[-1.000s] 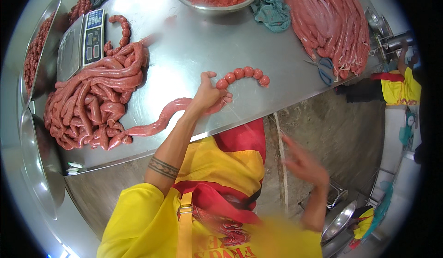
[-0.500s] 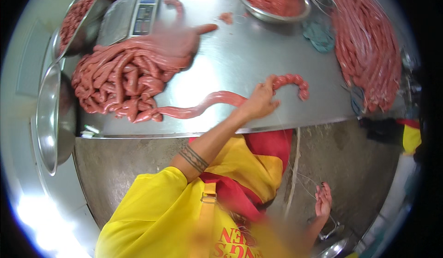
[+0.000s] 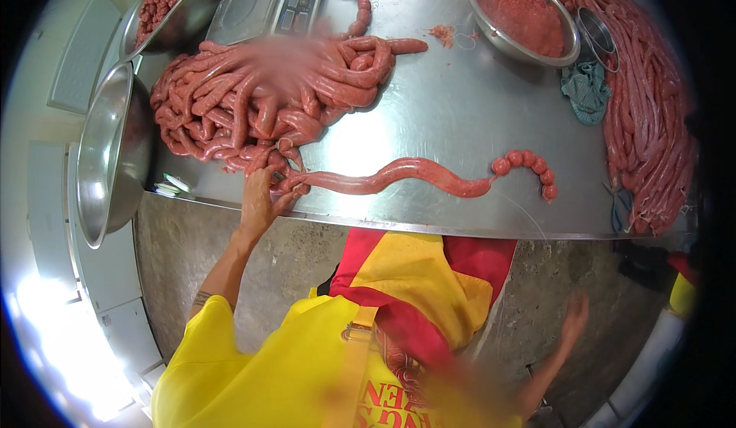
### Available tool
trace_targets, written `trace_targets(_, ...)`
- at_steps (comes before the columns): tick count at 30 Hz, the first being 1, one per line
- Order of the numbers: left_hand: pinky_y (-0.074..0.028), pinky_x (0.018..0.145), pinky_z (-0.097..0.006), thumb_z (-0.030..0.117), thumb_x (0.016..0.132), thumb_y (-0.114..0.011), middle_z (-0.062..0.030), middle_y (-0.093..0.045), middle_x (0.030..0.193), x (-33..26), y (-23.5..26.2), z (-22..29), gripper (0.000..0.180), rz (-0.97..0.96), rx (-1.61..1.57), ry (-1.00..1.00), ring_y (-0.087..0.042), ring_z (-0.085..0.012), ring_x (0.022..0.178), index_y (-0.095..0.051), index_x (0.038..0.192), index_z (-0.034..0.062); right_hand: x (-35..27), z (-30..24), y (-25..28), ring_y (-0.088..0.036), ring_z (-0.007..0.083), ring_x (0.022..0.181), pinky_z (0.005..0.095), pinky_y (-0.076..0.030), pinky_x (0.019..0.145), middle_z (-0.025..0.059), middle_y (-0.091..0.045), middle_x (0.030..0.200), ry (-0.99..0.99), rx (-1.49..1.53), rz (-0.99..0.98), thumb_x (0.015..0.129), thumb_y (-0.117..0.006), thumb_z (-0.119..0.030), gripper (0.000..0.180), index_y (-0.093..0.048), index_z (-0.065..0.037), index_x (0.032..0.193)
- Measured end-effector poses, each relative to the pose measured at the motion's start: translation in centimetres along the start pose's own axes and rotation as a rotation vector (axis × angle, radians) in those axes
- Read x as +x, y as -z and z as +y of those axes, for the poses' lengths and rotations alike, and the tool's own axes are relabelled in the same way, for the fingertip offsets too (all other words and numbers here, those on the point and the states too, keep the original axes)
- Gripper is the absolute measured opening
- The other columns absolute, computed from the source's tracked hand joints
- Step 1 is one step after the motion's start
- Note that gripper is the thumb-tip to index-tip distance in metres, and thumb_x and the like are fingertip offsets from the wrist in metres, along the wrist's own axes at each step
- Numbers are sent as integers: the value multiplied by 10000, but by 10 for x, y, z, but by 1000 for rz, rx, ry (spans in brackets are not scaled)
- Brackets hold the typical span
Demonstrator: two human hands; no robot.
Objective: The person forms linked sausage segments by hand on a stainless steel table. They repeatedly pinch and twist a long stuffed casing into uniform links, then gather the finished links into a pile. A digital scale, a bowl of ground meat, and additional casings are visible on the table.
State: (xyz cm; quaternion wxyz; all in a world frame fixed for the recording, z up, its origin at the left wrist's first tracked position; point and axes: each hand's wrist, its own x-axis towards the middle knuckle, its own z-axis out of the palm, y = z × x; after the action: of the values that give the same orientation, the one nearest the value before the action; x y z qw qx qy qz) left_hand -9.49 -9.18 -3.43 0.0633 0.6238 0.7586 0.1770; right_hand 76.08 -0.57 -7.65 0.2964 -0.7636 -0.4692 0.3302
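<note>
My left hand (image 3: pixel 263 196) is at the near edge of a big heap of raw sausage (image 3: pixel 230 106), its fingers closed around the sausage rope where it leaves the heap. From there a long untied sausage length (image 3: pixel 399 173) waves to the right across the table. It ends in a curl of short, round tied links (image 3: pixel 529 163). A thin white string (image 3: pixel 523 212) runs from the joint before these links toward the table's front edge. Low on the right, off the table, my right hand (image 3: pixel 575 319) is smeared by motion; whether it holds the string cannot be made out.
A scale (image 3: pixel 295 6) stands behind the heap, beside a short linked piece (image 3: pixel 357 6). Steel bowls (image 3: pixel 98 160) line the left. Back right are a bowl of ground meat (image 3: pixel 567 59), a teal cloth (image 3: pixel 586 95), scissors (image 3: pixel 619 207) and many sausage strands (image 3: pixel 644 114).
My left hand has let go near the tied links and moved left to the heap. My right hand has shifted slightly. The whole view has swung, so the table things sit further right.
</note>
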Motion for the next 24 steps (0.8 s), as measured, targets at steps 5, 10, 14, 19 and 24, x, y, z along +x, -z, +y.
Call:
trace_targets(5, -470, 823, -430, 194, 847, -822, -105, -625, 966, 9, 11, -12, 375, 12, 107, -247, -601, -311, 895, -661, 1168, 85, 79, -215, -210, -615, 359, 1239, 420, -475, 1051, 201, -630, 1356, 768, -348, -22, 973, -727, -141, 513, -556, -3, 1437)
trace_targets(10, -507, 719, -376, 227, 925, -786, -14, -679, 825, 38, 90, -10, 286, -537, -712, 371, -643, -197, 747, -686, 1118, 40, 118, -287, -277, -579, 445, 1131, 529, -510, 936, 214, -587, 1207, 828, -657, -134, 936, -694, -72, 388, -582, -52, 1306)
trace_targets(14, -545, 677, -282, 227, 944, -789, 5, -698, 887, 94, 171, 9, 390, -651, -694, 384, -650, -110, 743, -691, 1271, 40, 176, -291, -278, -593, 450, 1053, 535, -497, 895, 218, -595, 1100, 894, -667, -111, 958, -635, -23, 307, -593, -75, 1258)
trace_targets(19, -563, 721, -251, 315, 893, -812, -80, -740, 1053, 151, 233, 28, 677, -901, -639, 154, -704, -132, 932, -570, 1436, -11, 222, -297, -245, -606, 459, 1057, 537, -498, 890, 236, -609, 1114, 917, -841, -43, 955, -618, -3, 318, -584, -64, 1266)
trace_targets(24, -543, 612, -265, 317, 953, -746, -68, -727, 972, 139, 196, 3, 447, -1047, -656, 423, -674, -135, 803, -680, 1269, 7, 217, -300, -226, -604, 436, 1146, 540, -499, 962, 238, -608, 1190, 623, -1074, 48, 937, -713, -124, 393, -603, -45, 1306)
